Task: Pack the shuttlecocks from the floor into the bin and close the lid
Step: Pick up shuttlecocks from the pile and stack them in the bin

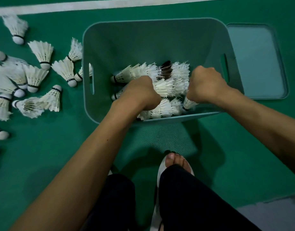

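Teal plastic bin (143, 39) holds white feather shuttlecocks (180, 70), teal lid (256, 60) at three o'clock. Left hand (141, 90), right hand (205, 84) inside: fingers hidden, grip unclear.

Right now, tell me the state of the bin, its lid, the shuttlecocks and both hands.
Bin, open, partly filled.
Lid, off, flat on the floor beside the bin.
Shuttlecocks in the bin, heaped.
Shuttlecocks on the floor, scattered, not yet packed.
Left hand, curled among the heap, grip hidden.
Right hand, the same.
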The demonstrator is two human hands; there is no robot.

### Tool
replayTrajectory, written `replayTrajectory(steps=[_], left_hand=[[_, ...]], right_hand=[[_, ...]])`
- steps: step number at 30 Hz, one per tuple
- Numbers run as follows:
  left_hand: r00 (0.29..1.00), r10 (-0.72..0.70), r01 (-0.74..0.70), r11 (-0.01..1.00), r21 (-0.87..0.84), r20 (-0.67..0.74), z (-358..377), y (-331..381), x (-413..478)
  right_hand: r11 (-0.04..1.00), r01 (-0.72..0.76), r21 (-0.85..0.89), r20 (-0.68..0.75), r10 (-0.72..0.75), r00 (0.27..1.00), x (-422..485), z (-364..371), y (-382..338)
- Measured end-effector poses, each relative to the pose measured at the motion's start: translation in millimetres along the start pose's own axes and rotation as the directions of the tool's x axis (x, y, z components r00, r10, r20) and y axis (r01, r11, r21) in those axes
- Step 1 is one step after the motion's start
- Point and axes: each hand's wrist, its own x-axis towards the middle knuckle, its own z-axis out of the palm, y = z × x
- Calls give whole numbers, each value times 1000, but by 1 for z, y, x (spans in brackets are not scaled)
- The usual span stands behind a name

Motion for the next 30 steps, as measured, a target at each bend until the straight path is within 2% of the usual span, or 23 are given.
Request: replayTrajectory(steps=[4, 7, 10, 13, 16, 18, 21, 24, 25, 27, 28, 30], left_hand=[[997, -54, 56, 998, 31, -62, -7, -2, 0], [985, -77, 90, 993, 77, -154, -10, -1, -4], [972, -88, 106, 992, 70, -217, -10, -2, -5], [948, -104, 120, 992, 35, -301, -11, -4, -6], [929, -106, 85, 994, -74, -355, -11, -4, -5], [928, -90, 46, 991, -127, -362, -11, -2, -5], [937, -82, -12, 964, -266, -339, -11, 5, -7], [968, -113, -27, 841, -540, -225, -9, 9, -9], [978, -110, -23, 790, -612, -178, -9, 10, -8], [991, -99, 4, 677, -736, -85, -10, 14, -6], [995, -86, 11, 629, -777, -55, -11, 17, -7], [997, -72, 7, 557, -831, -39, -10, 24, -10]], right_hand=[[988, -66, 138, 155, 45, 987, 14, 8, 8], [943, -205, 262, 271, 132, 953, 17, 13, 12], [848, -363, 386, 375, 216, 902, 21, 9, 12], [744, -470, 474, 518, 196, 833, 22, 13, 9], [763, -466, 447, 606, 125, 786, 19, 20, 7], [844, -366, 392, 546, 107, 831, 17, 20, 5], [985, -113, 129, 323, 66, 944, 11, 10, 0], [999, 42, -33, 70, -40, 997, 4, -4, -2], [999, 48, -11, 27, -48, 998, 3, -11, -1], [987, 7, 159, -17, -5, 1000, 2, -24, 6], [957, -5, 291, -25, 13, 1000, 2, -29, 10], [821, -10, 571, -53, 50, 997, 0, -37, 18]])
